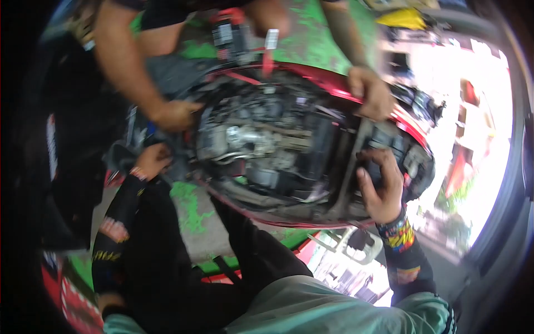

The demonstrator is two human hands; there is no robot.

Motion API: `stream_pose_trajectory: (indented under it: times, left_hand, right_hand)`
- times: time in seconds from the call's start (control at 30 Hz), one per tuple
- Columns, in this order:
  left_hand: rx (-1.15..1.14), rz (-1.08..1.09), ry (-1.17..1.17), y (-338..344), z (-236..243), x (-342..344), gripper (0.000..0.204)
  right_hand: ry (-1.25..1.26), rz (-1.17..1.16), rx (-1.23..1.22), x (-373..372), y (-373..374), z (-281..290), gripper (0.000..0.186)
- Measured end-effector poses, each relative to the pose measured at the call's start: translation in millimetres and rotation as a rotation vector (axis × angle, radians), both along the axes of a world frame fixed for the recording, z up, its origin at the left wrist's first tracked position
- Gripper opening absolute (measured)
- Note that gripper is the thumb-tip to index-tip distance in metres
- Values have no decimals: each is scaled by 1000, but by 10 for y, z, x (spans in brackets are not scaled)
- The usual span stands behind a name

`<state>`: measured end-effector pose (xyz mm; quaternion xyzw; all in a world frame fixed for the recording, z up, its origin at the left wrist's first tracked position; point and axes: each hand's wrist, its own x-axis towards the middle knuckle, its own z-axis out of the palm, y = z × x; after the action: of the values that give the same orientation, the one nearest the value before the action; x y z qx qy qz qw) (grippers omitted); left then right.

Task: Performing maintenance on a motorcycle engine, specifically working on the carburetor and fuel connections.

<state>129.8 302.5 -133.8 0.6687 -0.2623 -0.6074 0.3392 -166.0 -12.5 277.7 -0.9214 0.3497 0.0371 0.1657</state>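
Observation:
A scooter (300, 217) with red body panels lies lengthwise in front of me, its middle opened up to show the engine (245, 139) and dark frame parts. My left hand (153, 161) is curled at its left end, beside dark plastic parts; what the fingers hold is blurred. My right hand (385, 186) hovers over or touches the black section at the right end, thumb and fingers apart. Across from me, a co-worker's one hand (175, 115) grips near the left end of the opening. The co-worker's other hand (374, 94) holds the far red panel edge.
A red and black boxy item (231, 42) stands beyond the scooter near the co-worker's legs. The floor (306, 33) is worn green paint over grey. Something yellow (401, 25) lies at the far right, by bright daylight. A dark bulky shape (72, 150) fills the left side.

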Motion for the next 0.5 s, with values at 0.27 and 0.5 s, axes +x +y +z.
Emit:
stream_pose_trajectory:
  times: [0.27,0.5]
  left_hand:
    - [114,-176,47,-31,583,263,10]
    - [33,-42,120,-175,2002,483,12]
  right_hand:
    - [-230,-332,-495,-1269,-1036,513,25]
    - [10,-71,-387,-1405,-1108,273,34]
